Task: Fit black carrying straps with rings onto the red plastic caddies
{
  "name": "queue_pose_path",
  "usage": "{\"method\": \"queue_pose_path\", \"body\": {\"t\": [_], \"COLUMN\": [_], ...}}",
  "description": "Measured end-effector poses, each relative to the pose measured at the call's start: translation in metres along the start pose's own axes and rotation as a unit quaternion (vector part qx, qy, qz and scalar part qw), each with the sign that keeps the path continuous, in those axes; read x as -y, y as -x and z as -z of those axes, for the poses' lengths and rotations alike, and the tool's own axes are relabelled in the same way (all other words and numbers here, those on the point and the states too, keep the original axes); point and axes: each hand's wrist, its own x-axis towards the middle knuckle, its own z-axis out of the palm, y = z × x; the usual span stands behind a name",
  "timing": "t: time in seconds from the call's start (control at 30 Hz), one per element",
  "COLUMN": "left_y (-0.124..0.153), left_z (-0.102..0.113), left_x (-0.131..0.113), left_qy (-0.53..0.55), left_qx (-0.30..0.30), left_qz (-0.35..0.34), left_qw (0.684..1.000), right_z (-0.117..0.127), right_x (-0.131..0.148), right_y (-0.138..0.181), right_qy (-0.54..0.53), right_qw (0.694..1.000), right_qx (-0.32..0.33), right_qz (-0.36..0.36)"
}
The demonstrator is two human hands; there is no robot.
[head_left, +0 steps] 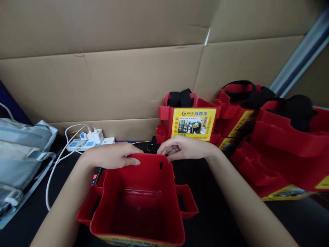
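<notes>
An open red plastic bin point(140, 202) with side pockets stands on the dark table right in front of me. My left hand point(111, 155) grips the bin's far rim, fingers curled over the edge. My right hand point(181, 147) is just behind the far rim by a small slot, fingers pinched on something small and dark that I cannot make out. A black strap with a metal ring point(151, 146) lies between the two hands behind the bin.
Finished red bins with black straps and yellow labels stand at the back point(191, 120) and are stacked on the right point(282, 147). A white power strip with chargers point(89, 140) and a grey bag point(23, 151) lie at the left. A cardboard wall point(128, 68) closes the back.
</notes>
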Motion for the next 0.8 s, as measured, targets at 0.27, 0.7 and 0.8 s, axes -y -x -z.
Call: {"method": "queue_pose_path", "body": {"t": [0.27,0.7,0.8], "left_y": [-0.003,0.001,-0.009], "left_z": [0.001,-0.038,-0.058], "left_x": [-0.001,-0.050,-0.066], "left_qy": [-0.005,-0.190,-0.180], "left_qx": [-0.020,-0.326,-0.255], "left_qz": [0.000,0.078,0.130], "left_qw": [1.000,0.923,0.941], "right_z": [0.001,0.005,0.005], "right_x": [-0.001,0.001,0.005], "right_y": [-0.004,0.002,0.004], "right_qy": [-0.075,-0.048,-0.018], "right_qw": [0.997,0.997,0.999], "right_qx": [-0.031,-0.053,-0.038], "right_qz": [0.008,-0.001,-0.001]}}
